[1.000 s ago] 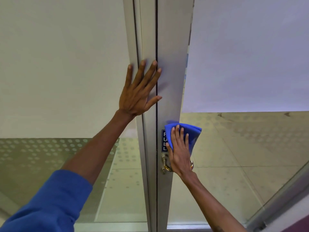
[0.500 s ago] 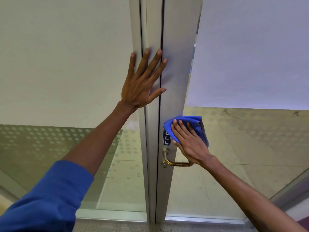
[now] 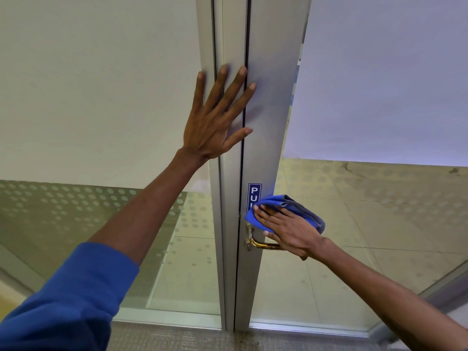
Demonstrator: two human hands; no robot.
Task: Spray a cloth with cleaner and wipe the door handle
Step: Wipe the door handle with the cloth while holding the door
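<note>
- Currently the left hand [image 3: 215,122] lies flat on the grey metal door frame [image 3: 268,97], fingers spread wide, palm against the metal. Grip released; it grasps nothing.
- Its fingers straddle the dark vertical seam [image 3: 245,138] between the two frame posts; the thumb points right, across the seam.
- Left forearm is bare, with a blue sleeve [image 3: 65,300] pushed up at the near-left corner of the view.
- Right hand [image 3: 288,231] is lower and to the right, palm down on a folded blue cloth [image 3: 291,206]. Fingers extended and pressing the cloth flat rather than clenched around it.
- Cloth sits against the right post of the frame, directly above the brass door handle [image 3: 260,243]. Its left edge touches the post and covers the lower part of a blue "PULL" sign [image 3: 254,195]; only "PU" is fully legible.
- Handle projects from the post and bends right; its right end is hidden under the heel of the right hand. Whether the cloth itself touches the handle cannot be told.
- Frosted glass panels [image 3: 101,84] fill both sides of the frame above; lower strips are clear with a dot pattern, and a tiled floor [image 3: 367,236] shows through them.
- Grey carpet [image 3: 177,338] runs along the near foot of the door.
</note>
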